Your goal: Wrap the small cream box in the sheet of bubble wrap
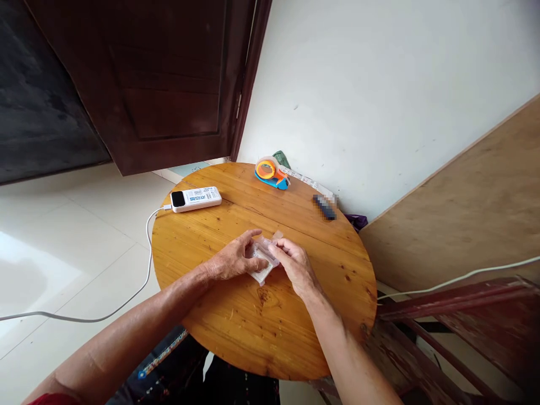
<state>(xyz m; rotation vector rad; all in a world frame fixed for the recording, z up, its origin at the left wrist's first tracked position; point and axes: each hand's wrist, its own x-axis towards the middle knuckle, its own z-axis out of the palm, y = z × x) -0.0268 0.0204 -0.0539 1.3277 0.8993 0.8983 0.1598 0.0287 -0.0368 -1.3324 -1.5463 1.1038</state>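
Observation:
A small, flat, whitish packet in crinkled clear plastic (pixel 262 274) lies at the middle of the round wooden table. My left hand (pixel 234 257) grips it from the left, its thumb pressed across the top and its fingers at the far side. From the right, my right hand (pixel 297 267) pinches the plastic at the packet's upper right edge between thumb and fingers. A loose piece of clear film sticks up just beyond the right fingertips. What is inside the plastic I cannot make out.
On the round table (pixel 236 332) are a white power bank (pixel 198 199) with a cable (pixel 148 247) running off left, an orange and blue tape dispenser (pixel 272 171) at the back, and a dark blurred object (pixel 324 207). A wall, a dark door (pixel 169 84) and a wooden board (pixel 459 208) stand around.

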